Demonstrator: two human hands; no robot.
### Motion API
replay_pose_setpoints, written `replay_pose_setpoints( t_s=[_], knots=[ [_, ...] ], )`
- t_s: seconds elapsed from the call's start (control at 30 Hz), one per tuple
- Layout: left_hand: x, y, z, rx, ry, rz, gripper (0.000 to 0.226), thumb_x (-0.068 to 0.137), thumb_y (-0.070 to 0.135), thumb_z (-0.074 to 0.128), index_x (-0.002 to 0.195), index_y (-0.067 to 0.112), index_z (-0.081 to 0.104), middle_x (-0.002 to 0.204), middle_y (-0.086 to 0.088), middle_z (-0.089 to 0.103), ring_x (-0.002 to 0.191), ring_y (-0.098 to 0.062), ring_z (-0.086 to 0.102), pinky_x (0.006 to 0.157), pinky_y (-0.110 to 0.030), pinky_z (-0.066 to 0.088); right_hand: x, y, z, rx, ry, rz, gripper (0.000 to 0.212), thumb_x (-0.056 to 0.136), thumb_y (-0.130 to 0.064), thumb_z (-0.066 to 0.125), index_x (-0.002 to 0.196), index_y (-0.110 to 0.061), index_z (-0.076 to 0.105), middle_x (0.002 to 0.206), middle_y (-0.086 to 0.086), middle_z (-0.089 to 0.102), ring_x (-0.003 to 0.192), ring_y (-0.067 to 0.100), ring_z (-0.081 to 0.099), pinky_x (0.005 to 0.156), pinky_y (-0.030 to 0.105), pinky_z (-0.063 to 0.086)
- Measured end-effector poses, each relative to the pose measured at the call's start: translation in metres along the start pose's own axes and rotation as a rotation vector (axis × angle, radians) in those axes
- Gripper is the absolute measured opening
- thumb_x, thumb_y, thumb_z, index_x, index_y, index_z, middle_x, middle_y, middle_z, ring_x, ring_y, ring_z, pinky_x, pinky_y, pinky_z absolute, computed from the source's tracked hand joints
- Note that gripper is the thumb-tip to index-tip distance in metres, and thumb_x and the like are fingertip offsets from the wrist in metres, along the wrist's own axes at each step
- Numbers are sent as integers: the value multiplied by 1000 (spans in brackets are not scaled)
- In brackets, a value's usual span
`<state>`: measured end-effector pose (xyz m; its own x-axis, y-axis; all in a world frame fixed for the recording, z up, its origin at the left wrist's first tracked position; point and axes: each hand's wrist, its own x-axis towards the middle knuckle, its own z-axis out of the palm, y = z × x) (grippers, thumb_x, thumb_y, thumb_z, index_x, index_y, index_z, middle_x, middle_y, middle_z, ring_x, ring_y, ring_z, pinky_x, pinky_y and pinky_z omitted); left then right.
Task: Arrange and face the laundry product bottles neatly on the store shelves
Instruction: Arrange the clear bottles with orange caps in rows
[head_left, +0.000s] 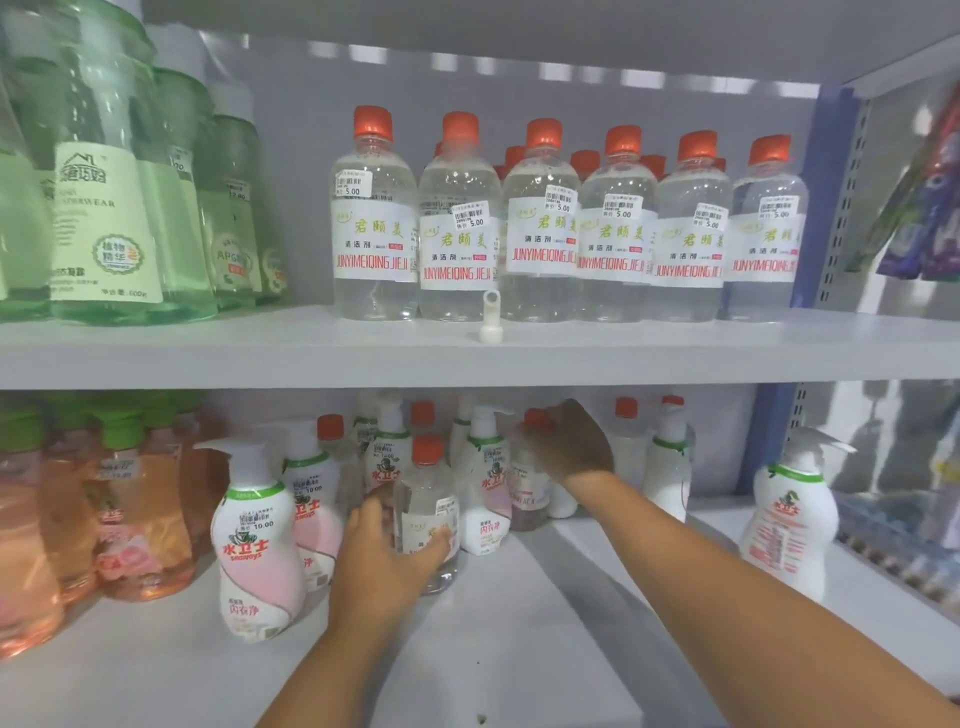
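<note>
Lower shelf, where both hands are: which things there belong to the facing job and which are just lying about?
Job:
left hand holding a clear red-capped bottle
right hand on another red-capped bottle
white pump bottles

Lying about:
loose white nozzle on the upper shelf
hanging packets

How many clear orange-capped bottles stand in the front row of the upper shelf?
6, left to right: first, second, third, fourth, fifth, sixth. More orange caps show behind them, so further bottles are partly hidden.
</note>
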<state>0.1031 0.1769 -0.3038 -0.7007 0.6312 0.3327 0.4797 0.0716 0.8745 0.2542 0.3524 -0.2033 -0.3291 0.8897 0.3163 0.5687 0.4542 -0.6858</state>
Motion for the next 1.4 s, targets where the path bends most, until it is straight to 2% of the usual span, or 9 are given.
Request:
replay_pose_setpoints(
  t_s=[0.33, 0.47, 0.57, 0.9, 1.03, 1.1, 1.2, 1.27, 1.4],
  knots=[
    [-40, 26, 5, -73, -293, 82, 54, 83, 26, 85, 119, 50, 52, 108, 17, 72, 88, 5, 70, 66, -11, 51, -104, 61, -59, 162, 163, -90, 26, 92, -55, 66, 99, -30, 70, 104, -12, 60, 98, 12, 61, 77, 27, 46],
    [-65, 36, 23, -173, -400, 75, 72, 79, 26, 89, 129, 56, 46, 115, 23, 72, 103, 4, 70, 87, -23, 56, -136, 94, -57, 453, -100, -50, 67, 80, -59, 76, 139, -40, 51, 127, -20, 65, 116, 1, 63, 96, 28, 52],
    [-79, 42, 35, -184, -415, 61, 81, 79, 21, 88, 135, 53, 40, 116, 26, 70, 105, 9, 68, 84, -16, 55, -147, 115, -52, 477, -178, -27, 61, 78, -36, 88, 129, -45, 55, 114, -26, 71, 102, -8, 67, 85, 18, 52],
    [-131, 72, 26, -194, -223, -26, 73, 65, 28, 96, 114, 62, 54, 110, 24, 73, 101, 4, 69, 77, -16, 54, -172, 114, -82, 453, -152, -69, 49, 72, -33, 91, 115, -39, 68, 105, -27, 73, 98, -6, 67, 81, 16, 49],
    [-162, 107, 12, -344, -280, -137, 93, 43, 36, 104, 125, 43, 61, 116, 18, 75, 103, -1, 71, 73, -24, 57, -201, 91, -131, 524, -182, -175, 54, 70, -21, 92, 110, -49, 70, 105, -21, 75, 104, -5, 66, 82, 23, 58],
    [-161, 127, -6, -513, -249, -158, 118, 22, 54, 103, 126, 13, 66, 131, -14, 70, 103, -27, 73, 54, -28, 49, -210, 69, -169, 552, -175, -261, 61, 70, -13, 92, 103, -60, 70, 101, -19, 77, 100, -5, 69, 76, 20, 59],
    [-154, 189, -29, -516, -133, 87, 41, 102, 20, 62, 126, -13, 58, 129, -38, 52, 84, -36, 67, 47, -30, 46, -214, 33, -237, 627, -92, -377, 56, 67, -14, 95, 93, -59, 73, 93, -13, 80, 87, 1, 75, 67, 15, 58],
    [-165, 240, -40, -429, -127, 264, 42, 86, 14, 77, 127, 7, 67, 111, -15, 68, 92, -28, 68, 59, -21, 54, -207, 14, -277, 641, 0, -491, 45, 58, -36, 92, 97, -52, 76, 96, -15, 79, 89, 2, 75, 67, 16, 58],
    [-159, 340, -42, -322, -145, 583, 51, 55, 48, 85, 104, 48, 74, 101, 16, 79, 92, -4, 76, 80, -32, 61, -165, -6, -325, 655, 158, -555, 47, 63, -54, 85, 105, -33, 78, 102, -14, 79, 97, 7, 75, 84, 35, 54]
  ],
)
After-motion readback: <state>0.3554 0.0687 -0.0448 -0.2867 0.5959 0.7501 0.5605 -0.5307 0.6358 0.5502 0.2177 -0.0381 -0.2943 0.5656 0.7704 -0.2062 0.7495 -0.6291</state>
